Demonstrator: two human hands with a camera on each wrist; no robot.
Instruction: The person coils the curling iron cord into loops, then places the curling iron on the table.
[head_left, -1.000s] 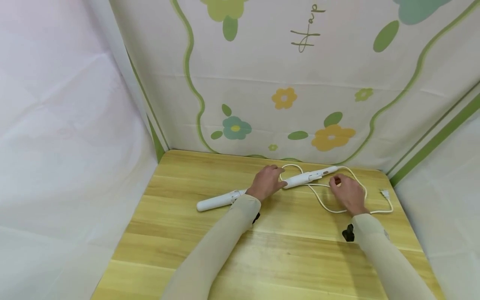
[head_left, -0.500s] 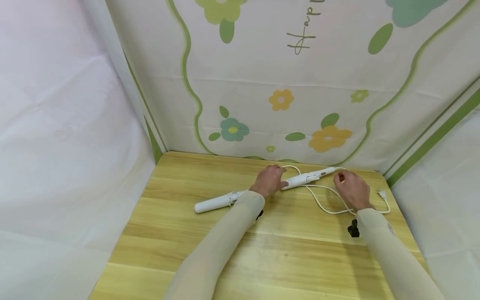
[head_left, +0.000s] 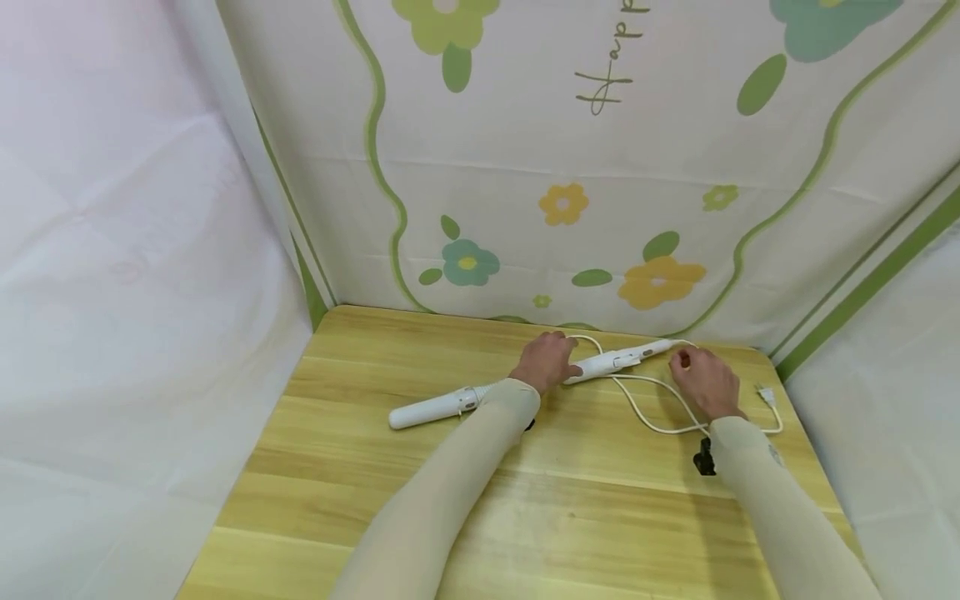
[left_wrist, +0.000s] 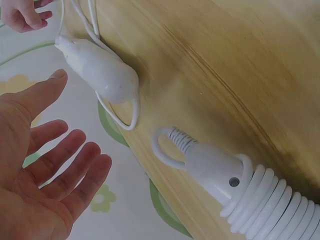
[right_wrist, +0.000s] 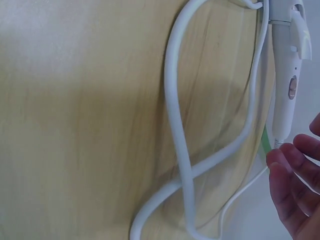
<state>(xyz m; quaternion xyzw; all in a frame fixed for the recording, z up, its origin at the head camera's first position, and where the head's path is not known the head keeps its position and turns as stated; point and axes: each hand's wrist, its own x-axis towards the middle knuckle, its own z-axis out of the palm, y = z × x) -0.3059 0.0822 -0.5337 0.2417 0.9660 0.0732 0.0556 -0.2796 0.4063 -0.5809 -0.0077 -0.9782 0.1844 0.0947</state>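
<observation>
A white curling iron (head_left: 628,358) lies near the table's back edge, its cord (head_left: 651,427) loose. By its barrel end is my left hand (head_left: 543,362); the left wrist view shows that palm bare with fingers spread, apart from the iron. My right hand (head_left: 707,385) hovers by the handle's cord end, fingers loosely bent and thumb near the fingertips. The cord passes behind those fingertips in the right wrist view, while the left wrist view shows it beside the hand. A second white curling iron (head_left: 429,410) lies left, partly behind my left forearm, its cord (left_wrist: 270,200) wound round its handle.
The plug (head_left: 766,395) lies near the right edge of the wooden table (head_left: 570,517). White fabric with printed flowers (head_left: 564,204) stands right behind the table, and plain white fabric (head_left: 150,333) flanks it. Cord loops cross on the wood in the right wrist view.
My right hand has moved slightly right; the cord that ran to its fingers now curves below it on the table. My left hand has shifted slightly right. The view has shifted a little.
</observation>
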